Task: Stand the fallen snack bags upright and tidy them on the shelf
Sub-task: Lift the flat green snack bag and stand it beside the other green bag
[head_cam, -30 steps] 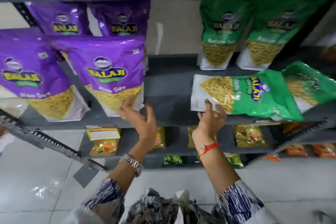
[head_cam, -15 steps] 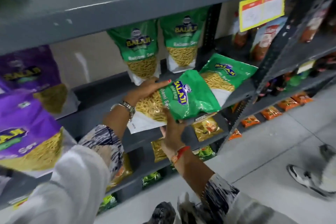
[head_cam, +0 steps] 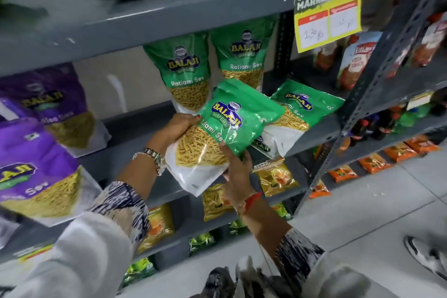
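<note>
Both my hands hold a green Ratlami Sev bag (head_cam: 232,118), tilted, just off the front of the grey shelf (head_cam: 135,150). My left hand (head_cam: 177,128) grips its left side and my right hand (head_cam: 235,167) grips its lower edge. A second green bag (head_cam: 302,109) lies flat on the shelf just right of it. Two green bags, one (head_cam: 186,77) beside the other (head_cam: 243,60), stand upright at the back. Purple Sev bags, a near one (head_cam: 31,167) and a far one (head_cam: 58,106), stand at the left.
A yellow price card (head_cam: 329,19) hangs from the shelf above. A slanted metal upright (head_cam: 362,99) bounds the shelf on the right. Small snack packets (head_cam: 275,176) hang on lower shelves. A person's shoe (head_cam: 425,256) is on the floor at the lower right.
The view swung right. My left hand joined my right on the fallen green bag, and the two lifted it off the shelf and turned it from lying sideways towards upright.
</note>
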Tool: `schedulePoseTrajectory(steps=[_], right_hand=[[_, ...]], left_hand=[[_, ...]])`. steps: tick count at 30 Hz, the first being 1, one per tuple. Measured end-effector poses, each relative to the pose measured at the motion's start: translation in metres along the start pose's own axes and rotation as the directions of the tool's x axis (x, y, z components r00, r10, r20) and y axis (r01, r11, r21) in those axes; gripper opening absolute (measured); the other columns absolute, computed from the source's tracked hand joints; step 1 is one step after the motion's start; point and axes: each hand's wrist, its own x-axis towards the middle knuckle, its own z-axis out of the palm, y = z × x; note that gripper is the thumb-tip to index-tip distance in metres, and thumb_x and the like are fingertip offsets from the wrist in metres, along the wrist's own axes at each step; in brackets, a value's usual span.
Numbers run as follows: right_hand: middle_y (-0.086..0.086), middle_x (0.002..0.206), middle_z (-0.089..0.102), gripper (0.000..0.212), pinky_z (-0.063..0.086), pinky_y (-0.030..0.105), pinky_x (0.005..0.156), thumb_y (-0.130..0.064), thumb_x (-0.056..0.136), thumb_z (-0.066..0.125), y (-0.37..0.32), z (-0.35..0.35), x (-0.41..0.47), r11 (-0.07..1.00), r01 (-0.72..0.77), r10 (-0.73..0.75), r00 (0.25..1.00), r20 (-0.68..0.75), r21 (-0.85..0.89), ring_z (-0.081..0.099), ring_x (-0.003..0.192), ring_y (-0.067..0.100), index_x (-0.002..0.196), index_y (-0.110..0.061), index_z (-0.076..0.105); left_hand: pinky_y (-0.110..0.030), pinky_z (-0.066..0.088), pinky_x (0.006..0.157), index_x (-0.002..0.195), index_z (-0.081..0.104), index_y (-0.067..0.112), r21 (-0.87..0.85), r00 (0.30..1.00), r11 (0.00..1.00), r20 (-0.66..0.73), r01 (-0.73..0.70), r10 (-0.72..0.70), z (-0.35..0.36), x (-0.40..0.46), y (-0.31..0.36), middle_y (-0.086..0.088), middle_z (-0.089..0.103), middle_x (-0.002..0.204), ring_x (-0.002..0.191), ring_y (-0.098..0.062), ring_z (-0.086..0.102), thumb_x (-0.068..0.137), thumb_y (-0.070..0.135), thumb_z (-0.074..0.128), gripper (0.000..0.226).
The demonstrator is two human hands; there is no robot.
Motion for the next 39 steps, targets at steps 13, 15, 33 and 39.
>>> schedulePoseTrajectory(steps=[13,15,33,39], right_hand=[[0.007,0.112,0.072,0.033,0.053,0.045,0.09,-0.033,0.088,0.061,-0.086,-0.032,0.001,0.94,0.207,-0.085,0.912,0.402,-0.271,0.068,0.102,0.026,0.116,-0.017,0.065],[0.009,0.109,0.073,0.03,0.053,0.045,0.091,-0.03,0.091,0.056,-0.094,-0.035,-0.007,0.927,0.256,-0.107,0.882,0.46,-0.274,0.068,0.103,0.026,0.113,-0.012,0.067],[0.004,0.11,0.073,0.031,0.053,0.042,0.092,-0.027,0.096,0.048,-0.092,-0.042,-0.064,0.956,0.22,-0.068,0.811,0.581,-0.195,0.067,0.107,0.025,0.116,-0.009,0.064],[-0.001,0.095,0.076,0.029,0.058,0.032,0.079,-0.026,0.097,0.047,-0.086,-0.013,-0.032,0.94,0.235,-0.064,0.832,0.552,-0.246,0.071,0.093,0.017,0.113,-0.008,0.064]], left_hand=[[-0.017,0.048,0.059,0.07,0.056,0.014,-0.523,0.903,0.827,-0.427,-0.209,-0.042,0.054,-0.139,-0.005,0.006,0.07,0.07,0.065,-0.007,0.063,0.089,0.021,0.054,0.021],[-0.026,0.049,0.069,0.078,0.055,0.013,-0.56,0.897,0.793,-0.441,-0.241,-0.039,0.063,-0.156,-0.007,-0.004,0.067,0.086,0.078,-0.017,0.061,0.089,0.024,0.053,0.016],[-0.029,0.055,0.07,0.076,0.056,0.016,-0.569,0.867,0.727,-0.493,-0.385,0.074,0.051,-0.212,-0.006,0.005,0.072,0.08,0.074,-0.012,0.066,0.093,0.022,0.047,0.02],[-0.029,0.057,0.077,0.085,0.059,0.013,-0.589,0.89,0.74,-0.455,-0.325,0.029,0.032,-0.17,-0.001,-0.001,0.071,0.089,0.08,-0.014,0.068,0.093,0.019,0.047,0.016]])
